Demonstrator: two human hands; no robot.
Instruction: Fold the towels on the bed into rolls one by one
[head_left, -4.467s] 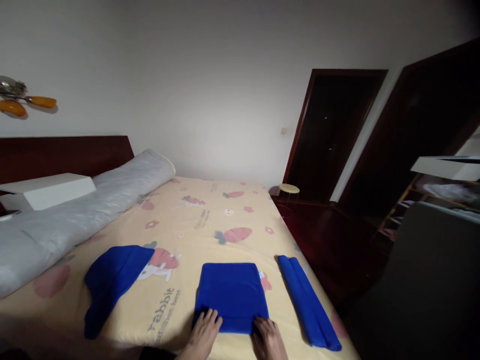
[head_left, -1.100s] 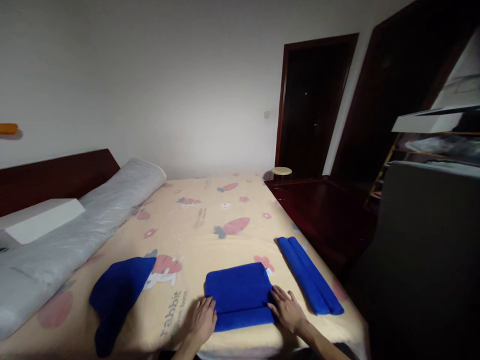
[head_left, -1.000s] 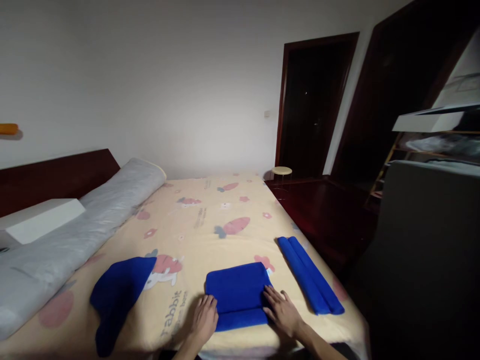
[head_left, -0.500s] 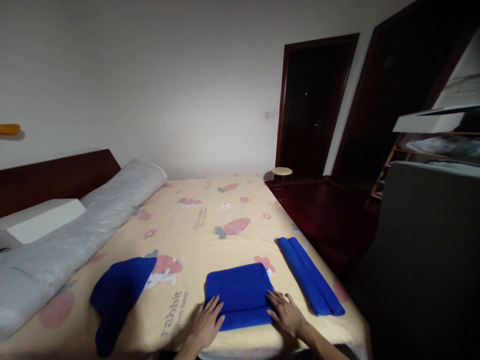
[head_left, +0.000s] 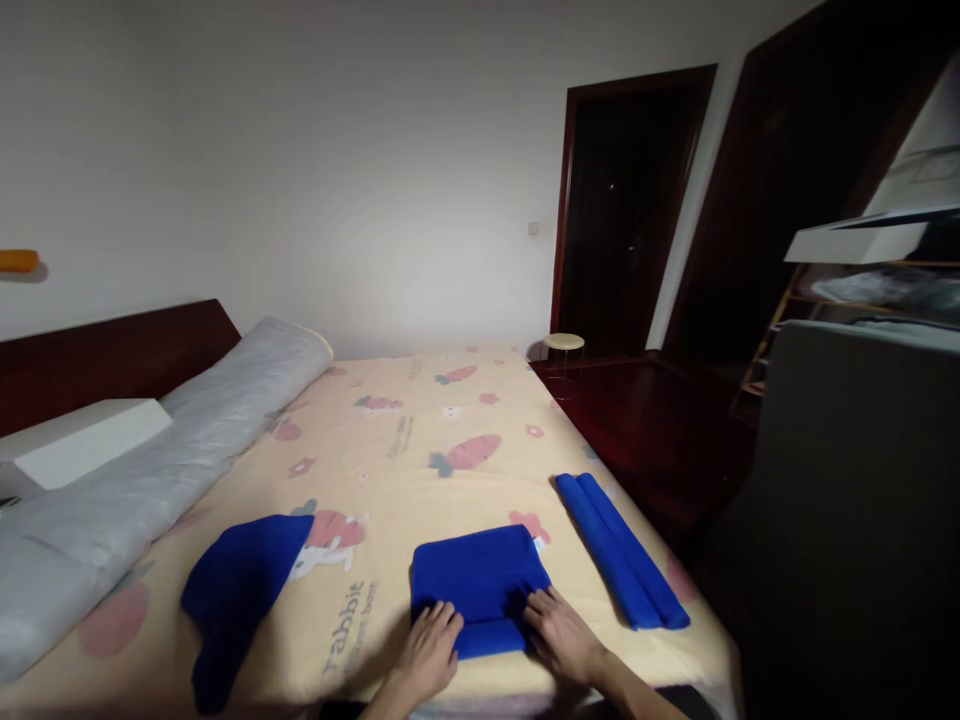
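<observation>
"Pale wall (head_left: 375,200) at the back, with a dark door (head_left: 626,220) and a round stool (head_left: 564,342) towards the right. What is in front?"

"Mostly a bed (head_left: 405,455), its cream sheet printed with carrots and rabbits. Along its left side lies a grey padded roll (head_left: 247,400), with a white box (head_left: 94,440) on or against it, I can't tell which"

"And the hands?"

"Well apart from each other, both clamped on a blue cloth (head_left: 480,570) at the bed's near edge. Fingers bent, the left hand (head_left: 429,650) grips the left end of its near fold, the right hand (head_left: 562,630) the right end. Beyond that fold the cloth lies flat"

"Anything beside it?"

"To the right, near the bed's side edge, a blue double roll (head_left: 622,555), two tubes touching lengthwise. Well to the left, a crumpled blue piece (head_left: 244,580), partly covering a printed rabbit"
</observation>
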